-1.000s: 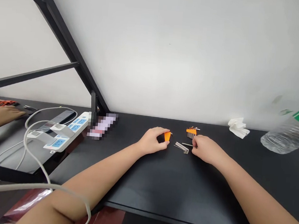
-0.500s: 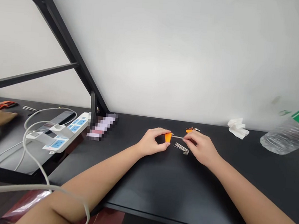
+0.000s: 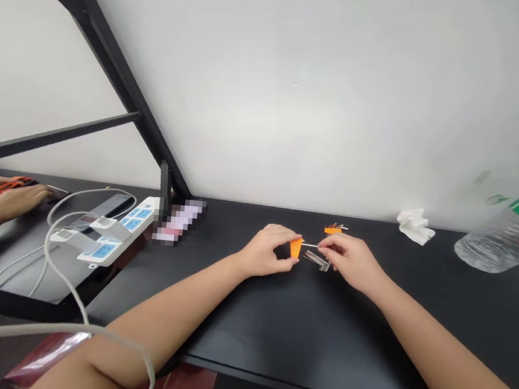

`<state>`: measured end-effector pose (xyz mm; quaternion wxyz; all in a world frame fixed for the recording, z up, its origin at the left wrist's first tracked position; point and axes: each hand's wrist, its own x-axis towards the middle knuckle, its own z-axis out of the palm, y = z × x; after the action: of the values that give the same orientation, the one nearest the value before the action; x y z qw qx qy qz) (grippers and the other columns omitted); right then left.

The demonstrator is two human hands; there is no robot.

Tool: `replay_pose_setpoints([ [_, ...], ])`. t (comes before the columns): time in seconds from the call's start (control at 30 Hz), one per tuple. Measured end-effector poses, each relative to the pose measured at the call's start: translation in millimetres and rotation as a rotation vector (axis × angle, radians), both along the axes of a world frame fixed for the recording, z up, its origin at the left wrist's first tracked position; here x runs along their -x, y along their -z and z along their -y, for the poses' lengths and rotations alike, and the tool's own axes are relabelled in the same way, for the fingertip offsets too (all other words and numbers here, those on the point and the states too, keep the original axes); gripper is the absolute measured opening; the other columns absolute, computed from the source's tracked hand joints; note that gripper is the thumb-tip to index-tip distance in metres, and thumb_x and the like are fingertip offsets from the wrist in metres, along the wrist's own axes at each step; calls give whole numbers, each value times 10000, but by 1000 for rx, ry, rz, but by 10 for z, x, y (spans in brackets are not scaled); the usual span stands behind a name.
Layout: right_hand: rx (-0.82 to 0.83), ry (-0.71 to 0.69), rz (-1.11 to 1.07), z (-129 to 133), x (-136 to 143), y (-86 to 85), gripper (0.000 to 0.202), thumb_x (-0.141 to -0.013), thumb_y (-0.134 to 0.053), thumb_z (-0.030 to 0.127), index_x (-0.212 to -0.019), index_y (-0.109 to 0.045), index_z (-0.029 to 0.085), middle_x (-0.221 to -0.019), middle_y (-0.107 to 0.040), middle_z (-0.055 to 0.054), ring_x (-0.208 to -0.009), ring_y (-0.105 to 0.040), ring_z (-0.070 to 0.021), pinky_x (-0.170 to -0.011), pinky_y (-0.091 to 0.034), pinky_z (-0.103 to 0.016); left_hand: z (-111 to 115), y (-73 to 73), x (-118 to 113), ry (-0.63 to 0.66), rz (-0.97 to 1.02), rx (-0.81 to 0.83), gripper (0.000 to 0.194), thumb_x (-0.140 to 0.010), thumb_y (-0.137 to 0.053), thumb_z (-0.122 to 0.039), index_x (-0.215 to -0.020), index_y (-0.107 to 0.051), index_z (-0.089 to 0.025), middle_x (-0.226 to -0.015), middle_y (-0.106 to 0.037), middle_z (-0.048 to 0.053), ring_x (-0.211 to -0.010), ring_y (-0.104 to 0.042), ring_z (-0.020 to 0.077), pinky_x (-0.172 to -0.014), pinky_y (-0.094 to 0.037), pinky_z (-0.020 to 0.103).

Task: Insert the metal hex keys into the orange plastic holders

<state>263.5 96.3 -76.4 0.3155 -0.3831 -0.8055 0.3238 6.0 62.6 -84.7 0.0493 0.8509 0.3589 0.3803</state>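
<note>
My left hand (image 3: 270, 250) pinches an orange hex key holder (image 3: 296, 247) between thumb and fingers, a little above the black table. From the holder's right side a silver hex key (image 3: 310, 245) reaches across to my right hand (image 3: 349, 257), whose thumb and fingertips are closed on its far end. Just below this key, several loose L-shaped hex keys (image 3: 317, 260) lie side by side on the table. Behind my right fingers rests a second orange holder (image 3: 332, 230) with several keys in it, partly hidden by the hand.
A crumpled tissue (image 3: 415, 225) and a clear plastic bottle (image 3: 501, 237) lie to the right. Left are a white power strip (image 3: 117, 236) with cables, a phone (image 3: 113, 205) and a black metal frame (image 3: 153, 140). Beyond the frame, another person's hands (image 3: 18, 197) hold an orange-and-black object.
The view has shifted slightly. Both my hands keep their grip, and less of the key shows between them. At far left, the other person's hand has moved right with the orange-and-black object.
</note>
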Motion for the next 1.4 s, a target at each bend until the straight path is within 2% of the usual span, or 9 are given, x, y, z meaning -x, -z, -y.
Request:
replay_pose_setpoints([
  [0.1, 280, -31, -110, -3, 46, 28, 152, -902, -627, 353, -908, -686, 213, -710, -650, -5, -579, -597, -157, -593, -518, -314, -7, 19, -13, 35, -68, -68, 496, -824, -733, -342, -1300, -644, -236, -1154, -748, 87, -1080, -705, 232, -1013, -503, 423],
  [0.17, 335, -46, -173, -5, 83, 61, 173, -879, -650, 358, -962, -679, 208, -764, -650, -8, -588, -591, -149, -587, -528, -310, -12, 43, -33, 47, -70, -103, 501, -834, -733, -352, -1310, -632, -233, -1149, -748, 86, -1064, -710, 228, -999, -502, 420],
  [0.27, 231, -42, -160, 3, 136, 115, 205, -874, -639, 317, -1057, -674, 230, -859, -647, -16, -662, -607, -159, -625, -544, -324, -11, 70, -73, 58, -50, -85, 473, -839, -748, -358, -1280, -639, -230, -1137, -755, 76, -1040, -719, 225, -993, -494, 411],
  [0.43, -161, -54, -7, 42, 228, 201, 213, -907, -531, 184, -1084, -627, 252, -946, -637, -35, -825, -618, -190, -758, -534, -365, 9, 56, -145, 58, -69, 63, 362, -863, -728, -345, -1203, -670, -236, -1087, -768, 46, -1002, -722, 213, -996, -483, 391],
  [0.6, -236, -23, -94, 89, 286, 196, 279, -900, -509, 150, -1169, -524, 225, -1015, -579, -56, -856, -611, -178, -756, -543, -338, -3, 69, -180, 25, -40, 88, 361, -849, -741, -325, -1190, -674, -226, -1041, -774, 36, -954, -727, 210, -987, -493, 389],
  [0.73, -316, 5, 40, 31, 136, 124, 153, -893, -526, 164, -1034, -559, 212, -982, -578, -50, -762, -576, -161, -717, -504, -331, -14, 87, -129, -34, -3, 55, 452, -815, -768, -327, -1244, -659, -230, -1134, -763, 54, -1024, -719, 229, -1006, -510, 408],
  [0.93, -156, 20, 451, -184, -127, 181, 92, -875, -565, 236, -847, -651, 219, -952, -636, -39, -827, -614, -193, -735, -467, -336, -20, 62, -3, -146, 49, 72, 481, -776, -739, -253, -1249, -664, -218, -1195, -749, 64, -1047, -724, 232, -1016, -546, 409],
  [1.27, -82, 16, 536, -121, -70, 107, 104, -835, -559, 206, -790, -653, 209, -934, -665, -41, -808, -614, -171, -706, -431, -285, -13, 78, -16, -119, 134, 121, 471, -762, -725, -246, -1226, -659, -201, -1176, -748, 65, -1031, -738, 219, -965, -604, 365],
  [1.4, -70, 93, 698, -94, -77, 37, 65, -784, -582, 178, -721, -584, 196, -905, -659, -57, -752, -597, -176, -620, -384, -282, -16, 82, -13, -117, 144, 150, 477, -765, -725, -250, -1234, -653, -205, -1178, -744, 61, -1035, -736, 216, -968, -609, 363],
])
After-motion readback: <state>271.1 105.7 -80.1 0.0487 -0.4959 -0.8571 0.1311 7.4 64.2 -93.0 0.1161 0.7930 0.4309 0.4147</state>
